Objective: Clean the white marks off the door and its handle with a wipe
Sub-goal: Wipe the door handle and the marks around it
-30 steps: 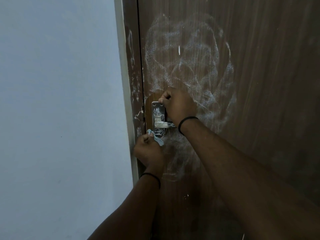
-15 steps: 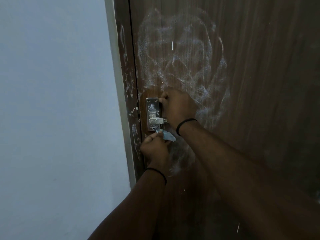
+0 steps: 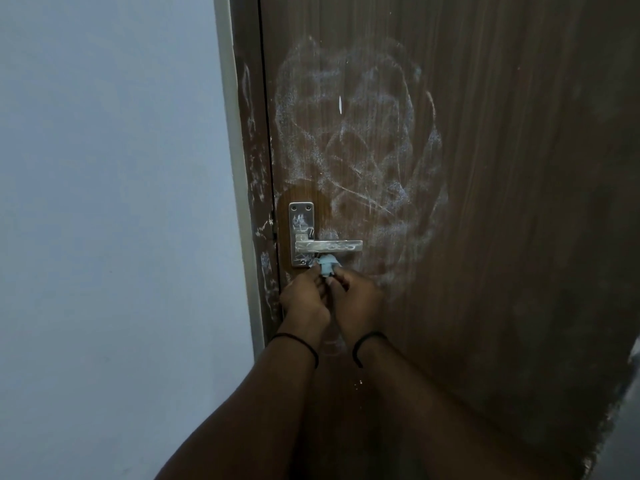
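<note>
Just under the metal handle (image 3: pixel 329 245), we hold a small pale-blue wipe (image 3: pixel 327 265) between both hands: our left hand (image 3: pixel 304 297) and right hand (image 3: pixel 358 299) meet there, each grip pinched narrow on the wad. White marks (image 3: pixel 360 161) swirl across the brown door (image 3: pixel 502 202) above the handle, with more on its plate (image 3: pixel 302 223) and the frame (image 3: pixel 254 168).

Clearance around the lever

We are seeing the handle (image 3: pixel 329 246) projecting rightward just above both hands (image 3: pixel 304 299) (image 3: pixel 358 301), blocking upward travel there; the door (image 3: pixel 502 202) face to the right is lying open, while the frame (image 3: pixel 251 168) is bounding the left.
</note>
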{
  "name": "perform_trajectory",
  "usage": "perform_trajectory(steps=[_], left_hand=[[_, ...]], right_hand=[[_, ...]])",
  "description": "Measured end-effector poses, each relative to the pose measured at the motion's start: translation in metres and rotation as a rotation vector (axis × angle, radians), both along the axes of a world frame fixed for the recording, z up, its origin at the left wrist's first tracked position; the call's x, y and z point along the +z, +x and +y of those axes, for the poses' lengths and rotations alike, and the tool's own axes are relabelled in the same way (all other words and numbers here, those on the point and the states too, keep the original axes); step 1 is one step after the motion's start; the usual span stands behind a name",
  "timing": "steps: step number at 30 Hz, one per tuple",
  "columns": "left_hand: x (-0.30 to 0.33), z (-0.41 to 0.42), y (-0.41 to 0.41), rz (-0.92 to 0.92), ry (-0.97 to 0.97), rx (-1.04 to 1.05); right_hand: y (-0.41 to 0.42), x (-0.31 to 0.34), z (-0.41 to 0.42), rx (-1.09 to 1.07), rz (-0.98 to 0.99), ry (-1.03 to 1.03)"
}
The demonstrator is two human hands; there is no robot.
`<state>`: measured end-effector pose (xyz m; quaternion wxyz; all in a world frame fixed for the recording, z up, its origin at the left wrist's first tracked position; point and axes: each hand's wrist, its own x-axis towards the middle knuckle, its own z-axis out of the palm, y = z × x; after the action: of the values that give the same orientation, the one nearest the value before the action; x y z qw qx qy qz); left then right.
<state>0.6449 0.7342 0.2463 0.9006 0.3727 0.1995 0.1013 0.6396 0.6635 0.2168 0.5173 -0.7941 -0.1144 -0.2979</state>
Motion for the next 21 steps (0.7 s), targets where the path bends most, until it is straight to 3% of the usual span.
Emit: perform_trajectory(steps=[6,10,12,15,21], left_hand=[[0.008,0.011,-0.004,0.052,0.222,-0.049],[-0.002,0.02,-0.003,0.082,0.768,0.146],[-0.005,0.02,-0.009,0.094,0.941,0.306],[-0.002,0.019,-0.015,0.066,0.983,0.422],[-0.004,0.021,-0.024,0.011,1.053,0.491]], right_hand=[[0.015,0.017,0.014,0.039,0.057,0.162],[0.024,0.018,0.014,0.0,0.071,0.098],[0.025,0.016,0.017,-0.019,0.046,0.095],[0.026,0.015,0.023,-0.023,0.035,0.17],[0.037,0.024,0.04,-0.064,0.076,0.607]])
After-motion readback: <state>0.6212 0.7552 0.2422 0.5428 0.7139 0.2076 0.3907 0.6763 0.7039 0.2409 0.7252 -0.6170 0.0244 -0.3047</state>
